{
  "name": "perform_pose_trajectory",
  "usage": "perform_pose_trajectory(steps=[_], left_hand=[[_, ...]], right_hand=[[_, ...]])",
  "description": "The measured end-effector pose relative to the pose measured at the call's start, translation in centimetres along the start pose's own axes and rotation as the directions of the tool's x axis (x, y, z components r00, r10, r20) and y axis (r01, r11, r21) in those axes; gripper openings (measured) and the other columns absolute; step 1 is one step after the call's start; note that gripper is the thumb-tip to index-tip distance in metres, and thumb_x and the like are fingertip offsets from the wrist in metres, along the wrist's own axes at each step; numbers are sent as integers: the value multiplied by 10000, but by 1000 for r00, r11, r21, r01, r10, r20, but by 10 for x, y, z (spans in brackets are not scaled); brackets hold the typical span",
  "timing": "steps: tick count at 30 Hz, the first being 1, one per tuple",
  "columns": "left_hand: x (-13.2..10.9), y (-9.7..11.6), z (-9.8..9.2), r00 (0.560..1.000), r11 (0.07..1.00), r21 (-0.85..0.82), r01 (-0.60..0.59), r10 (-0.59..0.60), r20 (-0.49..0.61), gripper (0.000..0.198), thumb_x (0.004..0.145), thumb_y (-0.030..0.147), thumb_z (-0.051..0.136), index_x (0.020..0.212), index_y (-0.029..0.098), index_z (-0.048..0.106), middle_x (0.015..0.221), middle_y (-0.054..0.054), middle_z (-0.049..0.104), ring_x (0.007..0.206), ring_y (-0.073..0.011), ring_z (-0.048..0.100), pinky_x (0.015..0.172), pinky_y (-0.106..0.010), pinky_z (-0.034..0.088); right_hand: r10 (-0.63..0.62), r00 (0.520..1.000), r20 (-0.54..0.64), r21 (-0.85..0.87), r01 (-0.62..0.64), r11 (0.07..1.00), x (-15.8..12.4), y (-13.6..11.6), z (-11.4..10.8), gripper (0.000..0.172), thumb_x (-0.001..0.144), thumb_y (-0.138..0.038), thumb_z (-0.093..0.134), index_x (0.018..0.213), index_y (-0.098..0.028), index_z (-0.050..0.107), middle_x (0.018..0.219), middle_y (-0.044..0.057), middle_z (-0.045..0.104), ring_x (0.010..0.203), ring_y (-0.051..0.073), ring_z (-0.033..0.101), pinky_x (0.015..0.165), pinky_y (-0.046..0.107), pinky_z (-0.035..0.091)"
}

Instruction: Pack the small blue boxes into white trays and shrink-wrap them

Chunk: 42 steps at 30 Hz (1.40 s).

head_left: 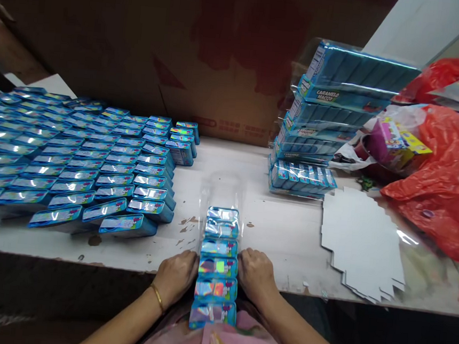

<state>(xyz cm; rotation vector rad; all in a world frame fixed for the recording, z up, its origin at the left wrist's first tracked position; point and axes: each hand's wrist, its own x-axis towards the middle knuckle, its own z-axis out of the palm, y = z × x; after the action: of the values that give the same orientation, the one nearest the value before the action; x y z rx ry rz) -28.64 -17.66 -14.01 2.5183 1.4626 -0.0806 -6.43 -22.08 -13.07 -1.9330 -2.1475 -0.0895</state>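
Note:
A column of several small blue packs [217,267] runs from the table's front edge toward its middle. Its far end lies inside a clear plastic sleeve [223,190]. My left hand [176,275] is pressed against the left side of the column, fingers curled. On the right side my right hand [256,273] mirrors it, also with fingers curled. Both hands hold the row of packs between them. The nearest packs reach over the table edge, against a pink patterned garment.
Many blue packs [75,166] stand in rows at the left. Wrapped blue boxes [323,116] are stacked at the back right, near flat white card pieces [362,240] and a red plastic bag [450,175]. A large brown carton [124,39] stands behind.

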Motion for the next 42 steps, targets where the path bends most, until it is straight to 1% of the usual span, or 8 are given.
perform_pose_trajectory(steps=[5,9,18,21,24,30,36,42], left_hand=[[30,-1,-10,875,999,-29,14,-26,-483,155,844,305,421,804,174,495,669,-15,583,594,-145,579,523,-240,382],[39,-6,-16,758,982,-24,-188,129,-640,66,816,234,485,800,174,508,677,-10,586,602,-126,569,585,-235,409],[48,2,-12,833,751,-640,-162,-243,-496,142,826,282,469,881,186,559,778,-1,652,576,-98,592,547,-205,463],[53,-3,-14,793,853,-494,-167,-182,-582,157,808,278,505,924,186,556,755,-6,657,595,-112,605,565,-212,464],[54,-11,-19,732,966,-144,-213,60,-678,131,798,232,517,903,184,579,795,-34,666,679,-141,616,646,-246,455],[58,-9,-38,802,951,-173,-255,108,-588,122,829,200,440,834,172,558,785,-43,611,737,-137,569,679,-252,433],[64,-5,-49,843,853,-440,-280,-1,-538,127,826,224,437,751,179,528,704,-5,538,624,-101,492,611,-230,410],[57,-4,-44,826,844,-451,-291,-16,-564,97,825,210,437,776,178,514,721,-13,520,674,-115,497,638,-237,414]], right_hand=[[-1,972,-233,-51,-11,999,28,6,-7,190,852,-234,414,715,-176,531,604,14,523,551,128,466,548,265,268],[-59,965,-255,14,65,998,39,9,-17,191,848,-237,433,717,-177,560,651,29,567,602,119,518,569,237,318],[173,979,-111,584,-77,808,53,9,-23,146,810,-194,463,767,-200,601,723,-14,636,634,93,568,592,184,402],[155,971,-184,459,-55,887,55,7,-22,145,810,-198,468,786,-187,610,725,5,627,612,97,555,561,193,383],[71,960,-269,302,14,953,55,7,-19,176,812,-185,456,727,-176,610,669,17,608,607,108,547,559,207,366],[189,967,-169,485,-85,870,60,9,-25,182,827,-224,435,775,-168,601,716,22,619,628,117,559,586,221,420],[-273,955,-118,294,296,909,50,-26,-49,298,839,-211,435,1116,-177,538,1102,98,562,993,188,509,849,337,416],[-308,950,-48,251,310,917,46,-33,-41,376,847,-166,395,1215,-156,467,1187,96,525,1071,194,464,903,352,398]])
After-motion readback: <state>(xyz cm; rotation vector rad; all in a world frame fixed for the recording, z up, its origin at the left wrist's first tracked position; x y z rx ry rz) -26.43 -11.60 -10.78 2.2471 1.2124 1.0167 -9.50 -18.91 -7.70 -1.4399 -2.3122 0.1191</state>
